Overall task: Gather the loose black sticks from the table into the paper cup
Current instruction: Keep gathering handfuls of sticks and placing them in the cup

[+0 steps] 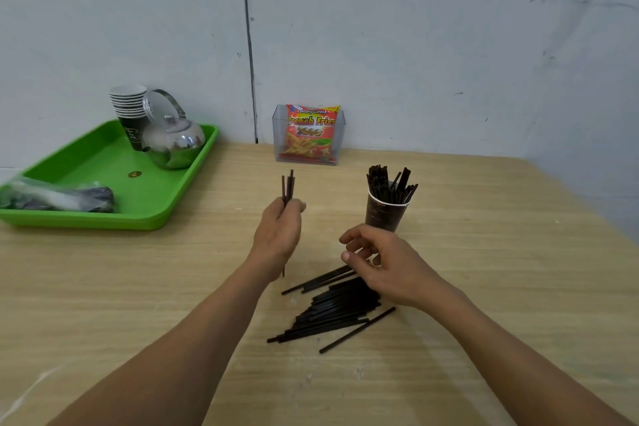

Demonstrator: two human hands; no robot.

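Pale wood-grain table (501, 270) runs out from the person toward a scuffed grey wall. Nearest the person, in front of the paper cup (383, 216) and a little to its left, the loose black sticks (335, 313) lie in a rough fan on the wood, with one stick apart at the near edge. The right hand (383, 263) hangs over the far end of that pile, just in front of the cup, fingers curled down; whether it pinches a stick or only touches the pile cannot be told. Left of the cup, the left hand (278, 232) grips a small bundle of sticks (287, 185) upright in its fist. The cup itself stands upright, packed with black sticks that poke out above its rim. Beyond the cup and to its left, a red snack bag (311, 133) sits in a clear holder (339, 149) against the wall. Far to the cup's left, a green tray (103, 162) carries a steel kettle (176, 143), a stack of cups (129, 107) and a plastic bag (58, 197).
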